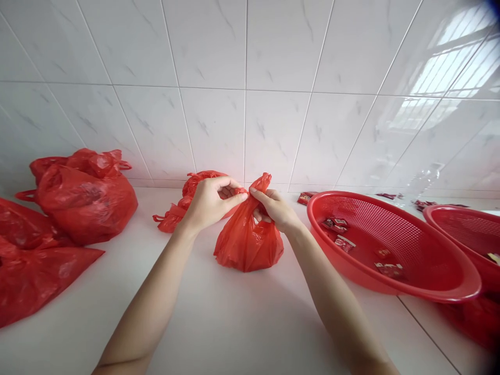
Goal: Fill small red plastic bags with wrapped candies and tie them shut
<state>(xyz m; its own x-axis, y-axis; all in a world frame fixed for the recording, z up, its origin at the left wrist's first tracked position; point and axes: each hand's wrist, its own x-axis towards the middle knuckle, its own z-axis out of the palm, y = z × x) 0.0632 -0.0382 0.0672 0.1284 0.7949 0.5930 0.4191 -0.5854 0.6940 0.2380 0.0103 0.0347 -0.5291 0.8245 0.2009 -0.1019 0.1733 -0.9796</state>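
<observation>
The left hand (211,203) and right hand (273,208) both pinch the handles of a small red bag (248,242) standing on the table (219,323). At three o'clock sits a red basket (437,284); at nine o'clock, a tied red bag (84,200).

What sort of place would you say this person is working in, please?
Probably a home kitchen or small packing area: a white counter against a glossy tiled wall, a red basket of wrapped sweets, and tied red bags.

Thin glossy plastic bag (248,242), perforated plastic basket (394,245), glazed tiles (219,120).
</observation>
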